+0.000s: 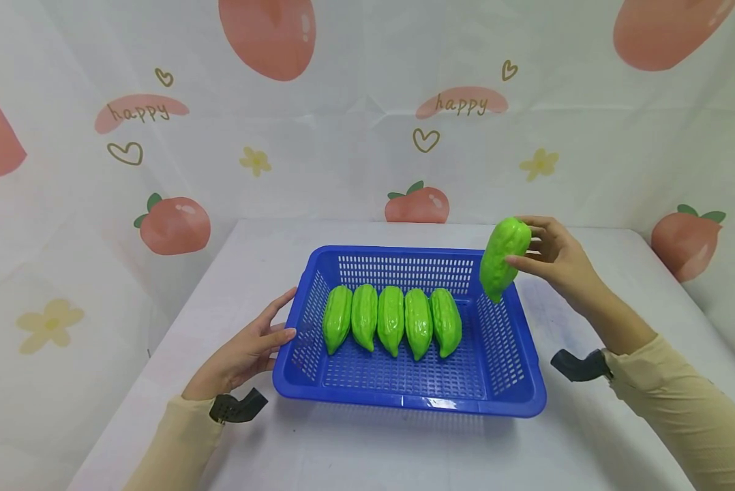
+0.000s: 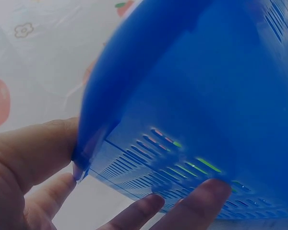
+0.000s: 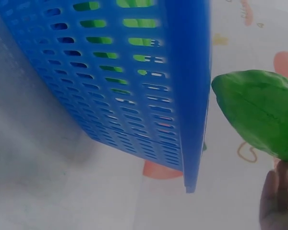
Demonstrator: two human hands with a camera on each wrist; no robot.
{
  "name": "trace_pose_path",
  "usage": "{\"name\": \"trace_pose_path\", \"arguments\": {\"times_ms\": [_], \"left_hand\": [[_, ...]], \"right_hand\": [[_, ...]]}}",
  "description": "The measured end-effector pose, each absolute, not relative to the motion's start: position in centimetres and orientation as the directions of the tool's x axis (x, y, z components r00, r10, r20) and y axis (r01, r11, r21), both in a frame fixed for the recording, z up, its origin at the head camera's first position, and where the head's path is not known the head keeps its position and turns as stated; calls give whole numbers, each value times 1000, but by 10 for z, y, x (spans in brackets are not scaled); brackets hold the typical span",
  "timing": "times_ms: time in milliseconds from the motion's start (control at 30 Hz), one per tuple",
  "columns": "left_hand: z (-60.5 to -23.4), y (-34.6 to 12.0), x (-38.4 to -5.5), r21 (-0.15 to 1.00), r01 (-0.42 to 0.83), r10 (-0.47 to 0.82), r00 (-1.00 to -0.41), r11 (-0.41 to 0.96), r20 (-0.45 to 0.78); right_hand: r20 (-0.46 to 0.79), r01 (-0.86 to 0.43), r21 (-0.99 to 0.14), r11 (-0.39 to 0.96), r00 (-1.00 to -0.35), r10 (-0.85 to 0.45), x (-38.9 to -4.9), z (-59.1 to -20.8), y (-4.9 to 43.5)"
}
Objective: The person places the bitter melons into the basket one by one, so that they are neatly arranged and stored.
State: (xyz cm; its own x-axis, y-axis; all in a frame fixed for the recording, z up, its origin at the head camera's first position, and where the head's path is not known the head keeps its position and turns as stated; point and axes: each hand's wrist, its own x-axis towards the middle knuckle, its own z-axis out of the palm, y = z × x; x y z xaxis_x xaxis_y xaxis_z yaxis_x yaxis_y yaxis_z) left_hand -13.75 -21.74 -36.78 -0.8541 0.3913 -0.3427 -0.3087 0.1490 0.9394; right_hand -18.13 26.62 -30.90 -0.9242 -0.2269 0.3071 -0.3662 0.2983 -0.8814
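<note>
A blue plastic basket (image 1: 380, 404) holds several bright green, bumpy bitter melons (image 1: 391, 320), lying side by side in a row. My left hand (image 1: 245, 353) grips the basket's left side, thumb at the rim and fingers against the slotted outer wall (image 2: 182, 158). Over the basket's right rim, my right hand (image 1: 558, 256) holds another bitter melon (image 1: 504, 258) between thumb and fingers, its pointed end down. In the right wrist view this bitter melon (image 3: 261, 112) appears beside the basket rim (image 3: 188, 96), with part of the right hand (image 3: 281, 196) below it.
The basket stands on a white-covered table (image 1: 343, 453). Behind the table hangs a white cloth (image 1: 324, 136) printed with peaches, flowers and hearts. Black wrist mounts (image 1: 238, 406) are strapped over both sleeves. Inside the basket, bare floor shows to the right of the row.
</note>
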Motion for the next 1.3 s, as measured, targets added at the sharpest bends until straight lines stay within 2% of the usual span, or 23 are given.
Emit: {"name": "trace_pose_path", "arguments": {"times_ms": [300, 600, 1300], "left_hand": [[-369, -219, -138, 944, -301, 415, -848, 136, -330], [-369, -219, -139, 943, -301, 410, -849, 143, -333], [-370, -219, -138, 945, -298, 410, -851, 138, -328]], "right_hand": [[264, -335, -844, 419, -940, -218, -177, -313, 270], [233, -303, -758, 578, -953, -193, -175, -321, 272], [119, -293, -638, 712, -951, -285, -171, -338, 258]]}}
